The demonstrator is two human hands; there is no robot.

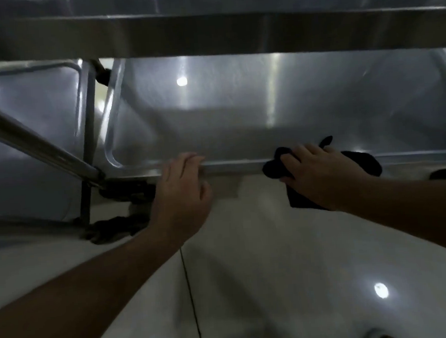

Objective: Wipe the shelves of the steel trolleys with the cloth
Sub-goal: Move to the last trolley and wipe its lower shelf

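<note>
Pressing the black cloth over the lower shelf's front rim, your right hand curls around it; your left hand grips the rim nearby. Keep steadying the trolley and sweep along the edge with even pressure.

black cloth draped over steel trolley shelf front rim
</note>
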